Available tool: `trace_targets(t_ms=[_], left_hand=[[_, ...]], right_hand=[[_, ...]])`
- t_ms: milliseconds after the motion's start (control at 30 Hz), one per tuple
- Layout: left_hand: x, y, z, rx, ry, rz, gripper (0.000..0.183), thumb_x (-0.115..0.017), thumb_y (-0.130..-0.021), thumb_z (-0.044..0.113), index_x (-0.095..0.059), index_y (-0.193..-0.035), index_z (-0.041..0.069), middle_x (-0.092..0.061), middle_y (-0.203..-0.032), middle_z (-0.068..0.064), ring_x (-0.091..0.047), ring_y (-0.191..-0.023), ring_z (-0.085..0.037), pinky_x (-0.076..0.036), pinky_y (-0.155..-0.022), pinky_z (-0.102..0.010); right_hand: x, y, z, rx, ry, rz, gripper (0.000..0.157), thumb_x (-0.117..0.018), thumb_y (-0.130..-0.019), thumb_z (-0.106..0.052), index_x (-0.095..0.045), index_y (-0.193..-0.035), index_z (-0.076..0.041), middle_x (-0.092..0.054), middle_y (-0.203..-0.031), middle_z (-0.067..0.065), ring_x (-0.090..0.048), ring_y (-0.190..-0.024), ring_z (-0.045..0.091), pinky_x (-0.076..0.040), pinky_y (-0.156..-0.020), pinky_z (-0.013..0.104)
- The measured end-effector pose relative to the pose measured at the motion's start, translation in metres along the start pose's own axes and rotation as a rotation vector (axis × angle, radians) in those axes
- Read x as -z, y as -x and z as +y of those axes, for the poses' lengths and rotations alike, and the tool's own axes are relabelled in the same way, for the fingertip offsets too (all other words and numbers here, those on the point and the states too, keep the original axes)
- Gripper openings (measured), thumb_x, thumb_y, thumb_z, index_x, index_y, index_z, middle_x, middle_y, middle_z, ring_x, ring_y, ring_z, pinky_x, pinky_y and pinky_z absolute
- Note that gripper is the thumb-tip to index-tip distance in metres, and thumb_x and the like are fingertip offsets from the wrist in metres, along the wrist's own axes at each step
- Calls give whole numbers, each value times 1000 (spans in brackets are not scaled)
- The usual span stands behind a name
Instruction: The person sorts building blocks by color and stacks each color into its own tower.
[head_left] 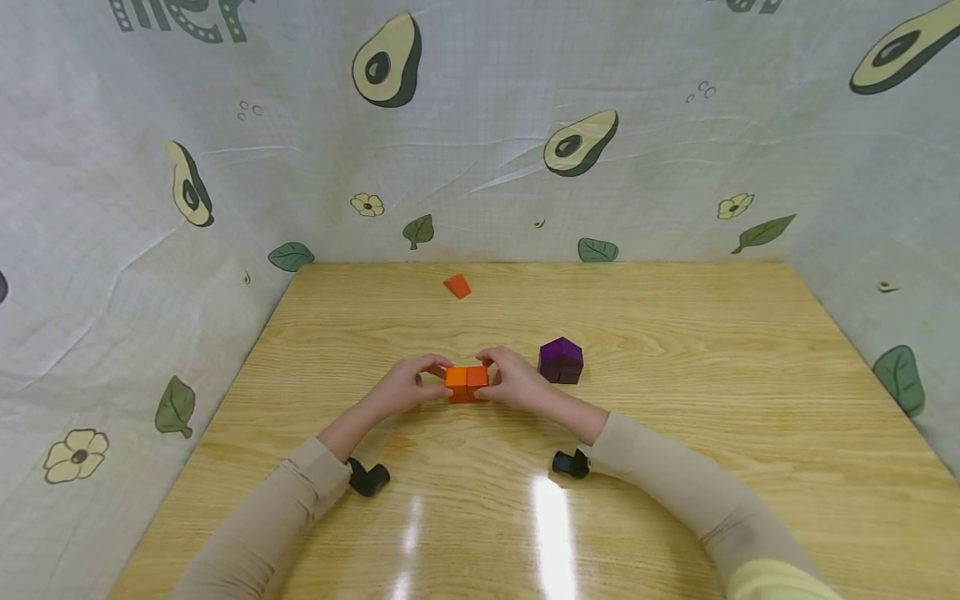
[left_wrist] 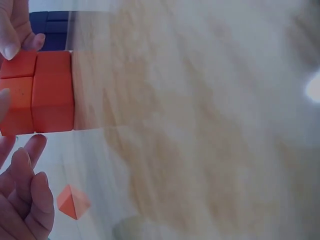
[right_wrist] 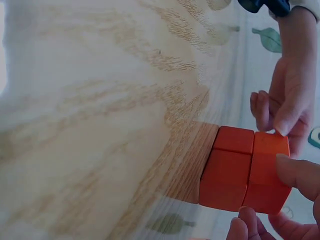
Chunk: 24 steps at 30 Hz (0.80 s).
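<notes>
A small stack of orange and red-orange blocks [head_left: 467, 386] stands on the table between both hands. Its upper layer shows an orange block [head_left: 456, 377] on the left and a red-orange block [head_left: 477, 377] on the right, side by side. My left hand [head_left: 406, 387] holds the orange one, thumb [left_wrist: 3, 102] on its near face and fingers behind. From the other side, my right hand [head_left: 517, 382] pinches the red-orange one, its thumb [right_wrist: 300, 175] across the front. Beneath them lies a lower red layer [left_wrist: 54, 90] resting on the wood.
To the right of the stack stands a purple block group with a peaked top [head_left: 561, 361], close to the right hand. A loose orange pointed block [head_left: 457, 286] lies near the back edge. Avocado-print cloth [head_left: 480, 167] surrounds the wooden table [head_left: 675, 350].
</notes>
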<state>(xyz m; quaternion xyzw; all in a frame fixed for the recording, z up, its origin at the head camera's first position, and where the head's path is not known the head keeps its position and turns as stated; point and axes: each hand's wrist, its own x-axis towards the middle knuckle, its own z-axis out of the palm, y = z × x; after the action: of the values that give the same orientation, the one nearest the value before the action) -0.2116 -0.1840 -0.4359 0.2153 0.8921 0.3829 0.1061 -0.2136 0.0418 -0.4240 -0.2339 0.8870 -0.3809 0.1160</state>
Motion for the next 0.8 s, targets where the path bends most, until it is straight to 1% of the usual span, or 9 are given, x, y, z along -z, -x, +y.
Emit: trace_targets(t_ms=[67, 100, 200, 300, 433, 567, 800], left_hand=[[-1, 1, -1, 11, -7, -11, 41, -71, -80, 25, -59, -115, 10, -66, -102, -7, -54, -74, -16, -39, -57, -23], [-2, 1, -1, 22, -6, -18, 42, -72, -79, 25, -59, -116, 9, -66, -102, -7, -55, -75, -16, -39, -57, -24], [-4, 1, -3, 58, -12, -37, 42, -72, -79, 27, -59, -114, 7, -66, -101, -5, -57, -85, -16, -41, -61, -25], [-7, 0, -4, 78, -20, -44, 41, -72, -79, 27, -60, -113, 8, -66, -100, -4, -56, -82, -13, -41, -61, -25], [-8, -2, -3, 89, -36, -32, 40, -73, -79, 28, -61, -112, 9, -66, -100, -3, -55, -81, -11, -42, -62, -25], [-9, -2, -2, 112, -40, -30, 39, -73, -78, 29, -62, -111, 11, -65, -101, -4, -55, -79, -12, -42, -63, -26], [-9, -2, -1, 119, -42, -31, 37, -72, -79, 29, -62, -109, 11, -65, -100, -3, -54, -78, -11, -42, -62, -26]], right_hand=[[0, 1, 1, -34, 3, -11, 54, -73, -78, -17, -51, -124, 1, -55, -114, 14, -57, -79, 16, -49, -71, 28], [0, 1, 2, -50, 12, -17, 54, -74, -77, -17, -52, -123, 1, -56, -114, 15, -57, -82, 18, -49, -73, 30], [0, 0, 6, -85, 42, -32, 48, -74, -77, -16, -55, -117, 3, -58, -110, 15, -56, -93, 24, -47, -81, 36], [-1, 1, 8, -103, 62, -44, 42, -73, -77, -17, -59, -111, 3, -59, -105, 14, -55, -96, 23, -46, -85, 36], [-2, 1, 9, -110, 49, -42, 40, -73, -78, -18, -59, -110, 1, -61, -100, 11, -55, -91, 21, -46, -82, 34], [-3, 1, 9, -108, 7, -35, 39, -72, -78, -18, -59, -110, 1, -62, -96, 9, -57, -86, 19, -48, -76, 32], [-4, 0, 12, -74, -45, -33, 34, -71, -79, -14, -60, -107, 3, -65, -90, 9, -59, -80, 16, -49, -71, 27]])
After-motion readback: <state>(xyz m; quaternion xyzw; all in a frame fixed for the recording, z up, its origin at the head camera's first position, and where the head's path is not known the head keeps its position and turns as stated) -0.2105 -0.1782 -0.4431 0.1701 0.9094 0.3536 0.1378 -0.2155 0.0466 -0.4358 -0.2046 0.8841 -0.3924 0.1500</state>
